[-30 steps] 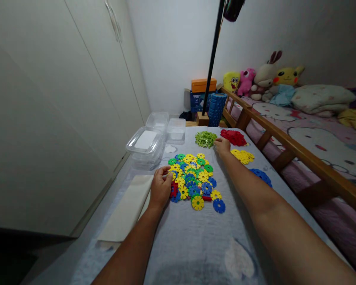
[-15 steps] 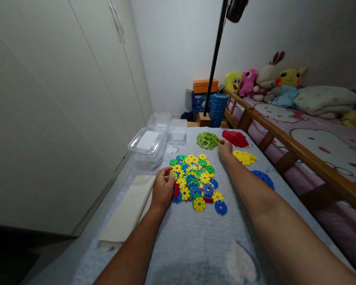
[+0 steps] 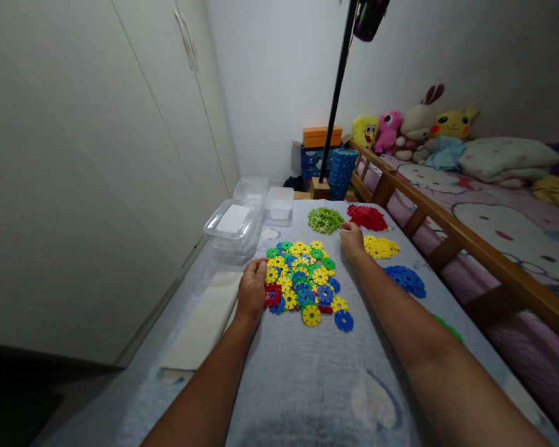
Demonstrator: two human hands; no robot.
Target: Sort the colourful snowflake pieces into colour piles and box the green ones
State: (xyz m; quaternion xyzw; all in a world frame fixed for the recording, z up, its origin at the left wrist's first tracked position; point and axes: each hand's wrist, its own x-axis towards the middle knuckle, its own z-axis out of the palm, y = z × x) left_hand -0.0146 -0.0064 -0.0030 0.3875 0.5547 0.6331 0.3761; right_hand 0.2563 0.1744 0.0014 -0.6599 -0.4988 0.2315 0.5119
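Observation:
My left hand [image 3: 252,287] rests at the left edge of a mixed pile of plastic snowflake discs [image 3: 302,273], yellow, green and blue. Its fingers are stretched out beside the discs, and a red square lattice piece [image 3: 272,294] lies by its wrist side. Farther off, my right hand [image 3: 353,241] is low over the cloth, just right of a heap of small light-green pieces [image 3: 325,220]. Its fingertips are curled together; whatever they pinch is too small to make out. Behind it lies a red heap [image 3: 368,217], and to its right a yellow heap [image 3: 381,247].
Blue discs [image 3: 406,280] and green discs [image 3: 448,326] lie along the right side, partly behind my right forearm. Clear plastic boxes [image 3: 233,226] and a folded cream cloth [image 3: 202,320] are at left. A wooden bed rail [image 3: 440,248] borders the table on the right.
My left hand has drawn its fingers out straighter, uncovering more of the red lattice piece. My right hand stays by the light-green heap. The view has shifted slightly, and green discs show beside my right arm.

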